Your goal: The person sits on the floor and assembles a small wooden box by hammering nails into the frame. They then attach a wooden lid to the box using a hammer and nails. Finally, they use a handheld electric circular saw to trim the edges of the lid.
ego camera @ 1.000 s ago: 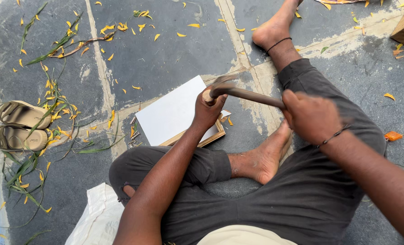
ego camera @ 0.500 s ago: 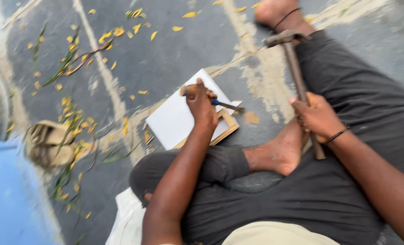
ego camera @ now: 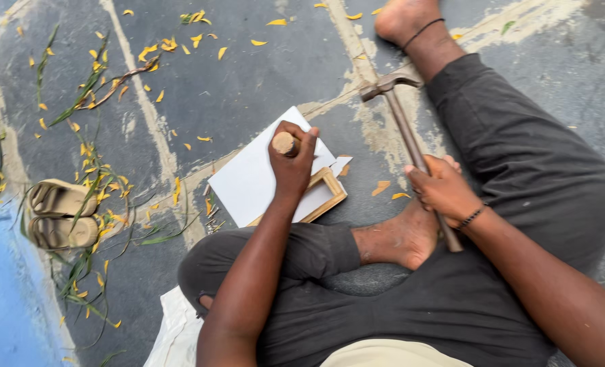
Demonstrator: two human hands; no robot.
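Two hands | left (ego camera: 292,163) fingers clenched round wooden handle (ego camera: 285,143) | right (ego camera: 442,190) grips hammer (ego camera: 411,146)

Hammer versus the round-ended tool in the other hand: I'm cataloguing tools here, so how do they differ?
The hammer shows its full length, a long handle and metal claw head; the round-ended wooden tool shows only its butt above the left hand. The hammer lies slanted in the right hand; the tool stands upright over the white board.

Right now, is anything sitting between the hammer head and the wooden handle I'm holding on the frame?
Nothing visible. The hammer, gripped by the right hand, is raised beside the wooden handle held in the left hand; only bare pavement shows between them.
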